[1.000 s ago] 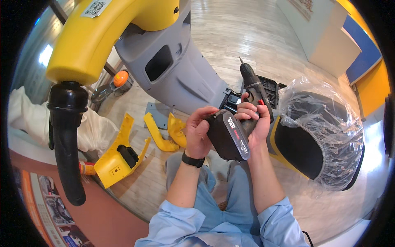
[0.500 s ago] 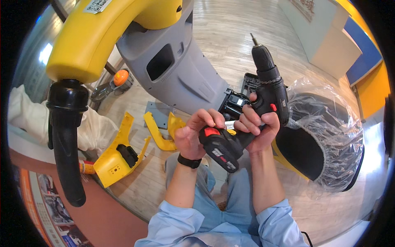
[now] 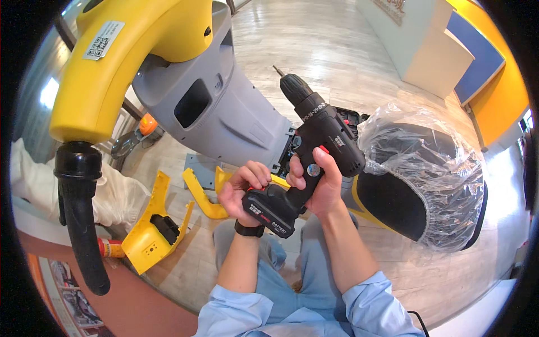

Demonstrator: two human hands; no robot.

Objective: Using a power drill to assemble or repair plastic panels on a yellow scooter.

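Note:
A black cordless drill (image 3: 328,137) is in my right hand (image 3: 323,188), whose fingers wrap round its grip, the thumb near a red switch. A thin bit in the chuck (image 3: 295,87) points up and to the left. My left hand (image 3: 242,188) has its fingers curled at the battery pack (image 3: 268,210) on the foot of the drill. Part of that hand is hidden behind the pack. A grey and yellow robot machine body (image 3: 224,112) stands beyond, its lower end, with exposed inner parts, behind the drill.
Yellow cover pieces (image 3: 151,241) lie on the floor at left, near a grey plate (image 3: 196,168). A black hose-like part (image 3: 84,236) hangs from the yellow arm (image 3: 90,84). A plastic-wrapped black and yellow object (image 3: 426,185) sits at right. An open tool case (image 3: 348,118) is partly hidden behind the drill.
The drill has tilted, its bit swinging leftward and its side turning more toward view. My left hand's fingers have curled more around the battery end. The whole view has shifted slightly.

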